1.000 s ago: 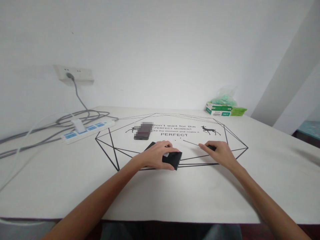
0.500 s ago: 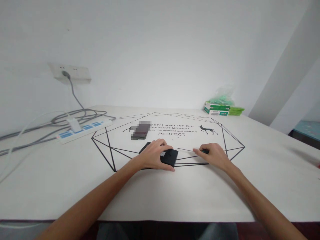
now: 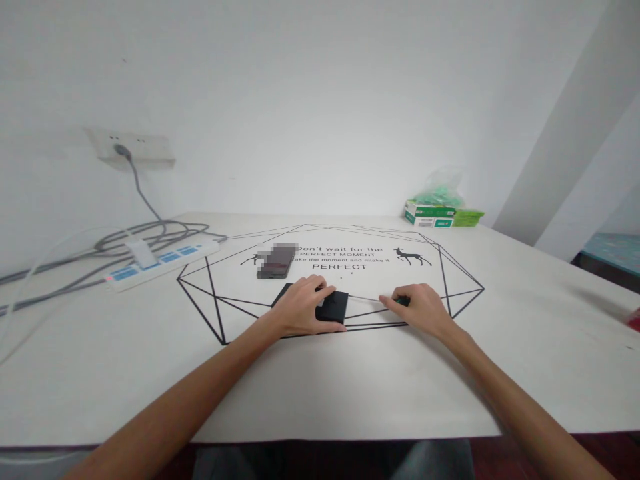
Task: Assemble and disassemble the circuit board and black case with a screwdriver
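A flat black rectangular device (image 3: 337, 307) lies on the white table, a small pale label partly showing on its top. Closed over its middle is my left hand (image 3: 300, 308), thumb along the near edge and fingers on the far side. My right hand (image 3: 421, 309) grips a thin screwdriver (image 3: 365, 298); most of its dark green handle is hidden in the fingers. The shaft points left, its end at the device's right edge; whether it touches, I cannot tell. Behind the device lies a dark phone-like object (image 3: 281, 261), partly blurred out.
On the left sit a white power strip (image 3: 165, 265) with a plugged-in white adapter (image 3: 143, 253) and coiled grey cables (image 3: 165, 230). Green-and-white boxes (image 3: 429, 215) and a plastic bag (image 3: 443, 190) stand at the back right. A wall socket (image 3: 150, 148) is at left.
The screwdriver's end has come from a small gap to the device's right edge. My left hand keeps its hold. The whole view has shifted slightly.
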`<state>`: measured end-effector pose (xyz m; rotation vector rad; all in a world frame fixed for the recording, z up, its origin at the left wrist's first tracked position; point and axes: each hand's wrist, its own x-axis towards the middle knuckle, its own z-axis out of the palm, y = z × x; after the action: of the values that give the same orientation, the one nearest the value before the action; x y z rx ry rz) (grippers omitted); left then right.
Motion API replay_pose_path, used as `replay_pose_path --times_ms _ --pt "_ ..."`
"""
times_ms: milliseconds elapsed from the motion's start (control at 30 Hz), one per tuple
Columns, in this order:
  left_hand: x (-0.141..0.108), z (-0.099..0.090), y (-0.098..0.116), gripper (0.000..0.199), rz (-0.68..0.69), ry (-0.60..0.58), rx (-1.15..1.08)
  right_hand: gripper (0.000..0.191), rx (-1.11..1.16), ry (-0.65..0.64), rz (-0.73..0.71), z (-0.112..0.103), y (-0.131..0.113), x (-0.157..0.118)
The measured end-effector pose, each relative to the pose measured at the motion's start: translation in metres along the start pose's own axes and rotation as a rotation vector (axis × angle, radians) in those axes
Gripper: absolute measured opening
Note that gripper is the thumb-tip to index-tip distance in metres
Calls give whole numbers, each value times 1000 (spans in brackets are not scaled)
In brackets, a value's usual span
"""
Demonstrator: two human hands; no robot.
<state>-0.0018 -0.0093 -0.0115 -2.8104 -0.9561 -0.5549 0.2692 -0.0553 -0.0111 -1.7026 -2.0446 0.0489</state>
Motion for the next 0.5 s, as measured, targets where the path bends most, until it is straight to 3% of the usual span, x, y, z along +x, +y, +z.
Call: replay_pose_path --times_ms 500 --pt "0 -1 1 71 -6 5 -8 48 -8 8 -2 1 0 0"
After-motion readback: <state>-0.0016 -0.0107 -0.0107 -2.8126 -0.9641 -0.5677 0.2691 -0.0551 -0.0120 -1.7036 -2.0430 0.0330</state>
